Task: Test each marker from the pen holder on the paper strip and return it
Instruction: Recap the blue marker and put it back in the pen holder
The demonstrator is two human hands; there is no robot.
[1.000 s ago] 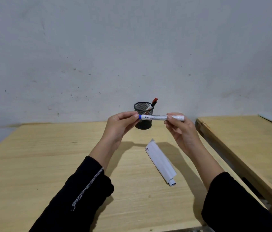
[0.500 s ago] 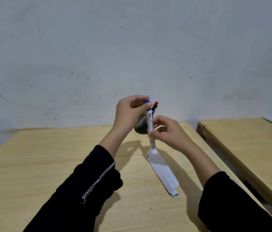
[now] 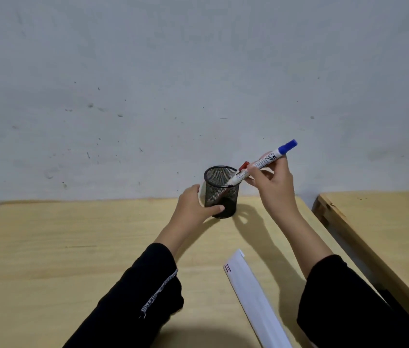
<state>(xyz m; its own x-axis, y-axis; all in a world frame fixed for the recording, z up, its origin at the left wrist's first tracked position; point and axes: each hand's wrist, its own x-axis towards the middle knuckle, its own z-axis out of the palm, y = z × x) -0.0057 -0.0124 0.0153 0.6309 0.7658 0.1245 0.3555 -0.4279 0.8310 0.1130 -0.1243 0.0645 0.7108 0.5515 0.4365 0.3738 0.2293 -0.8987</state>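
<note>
Head view, listed near to far.

Paper strip: white, flat on the table, well below and short of the gripping hand; a few short marks show at its far end.

Left hand: fingers curled loosely round the near left side of the pen holder; the thumb touches its lower wall. Whether it squeezes or only steadies, I cannot tell.

Right hand: fingers closed on the middle of the blue marker, which tilts, blue cap up and away from the grip, white end down-left of it, just over the holder's rim.

Pen holder: black mesh cup, upright, just left of the grip. A red marker leans inside against the rim nearest the grip.

Step judged: returning the blue marker. To do well: keep the holder steadied, bring the marker nearer upright, clear the rim and the red marker, lower it before letting go. Risk: the tilted end catches the mesh edge and tips the cup.
</note>
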